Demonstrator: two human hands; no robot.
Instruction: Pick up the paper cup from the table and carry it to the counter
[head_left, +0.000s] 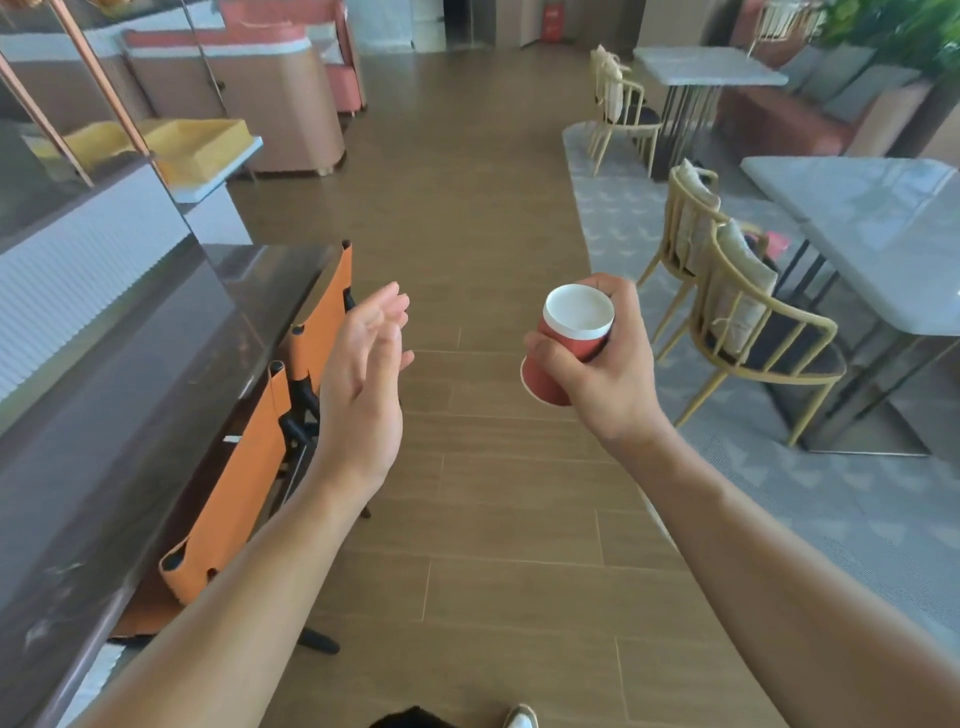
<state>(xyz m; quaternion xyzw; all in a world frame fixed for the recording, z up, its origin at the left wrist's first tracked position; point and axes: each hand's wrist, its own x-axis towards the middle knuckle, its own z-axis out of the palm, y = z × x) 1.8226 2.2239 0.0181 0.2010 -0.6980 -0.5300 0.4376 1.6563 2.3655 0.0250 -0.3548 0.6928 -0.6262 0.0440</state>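
- The right hand (597, 364) holds a red paper cup (566, 348) in mid-air above the floor, fingers and thumb curled round its body; the cup is tilted, its white base facing up towards the camera and its rolled rim pointing down; no lettering or logo can be read on it
- The left hand (363, 374) is empty and open, palm turned inward, fingers straight and close together; it hangs beside the cup but apart from it
- Both forearms are bare
- The floor (467, 208) is brown wood-look planking with thin pale joints
- At the left, a dark, glossy stone-like counter (156, 364) runs alongside; orange chairs (249, 467) with black frames stand tucked against its edge
- At the right, pale grey marble-look tables (872, 218) stand on a patterned grey carpet; curved chairs (743, 312) of gold-coloured metal with beige cushions stand beside them
- Farther left, a yellow tray (192, 150) sits on a white shelf
- A red sign far back is too blurred to read
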